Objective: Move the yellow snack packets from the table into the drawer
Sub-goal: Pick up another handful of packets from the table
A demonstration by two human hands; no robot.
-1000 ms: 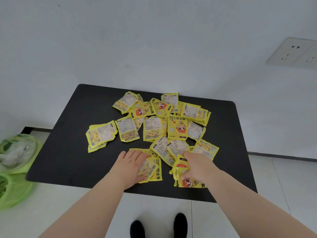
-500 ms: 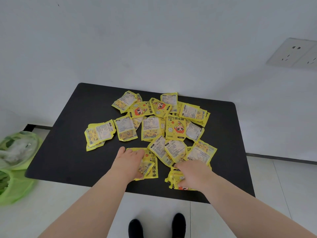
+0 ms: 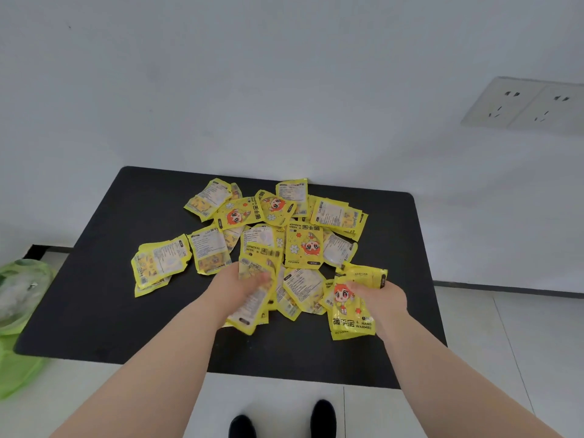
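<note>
Several yellow snack packets (image 3: 303, 245) lie in a loose pile on the black table (image 3: 104, 305). My left hand (image 3: 235, 287) grips a small stack of packets (image 3: 252, 298) raised off the table near the pile's front. My right hand (image 3: 384, 295) holds another bunch, with a cartoon-printed packet (image 3: 349, 308) facing me. Both bunches are tilted and lifted above the table top. No drawer is in view.
A white wall stands right behind the table, with power sockets (image 3: 527, 105) at the upper right. Green plastic bags (image 3: 19, 295) sit on the floor left of the table. My black shoes (image 3: 281, 420) show on the pale tiled floor below the table's front edge.
Both hands were pressing flat on packets at the front of the pile; now each has closed on a bunch and lifted it off the table.
</note>
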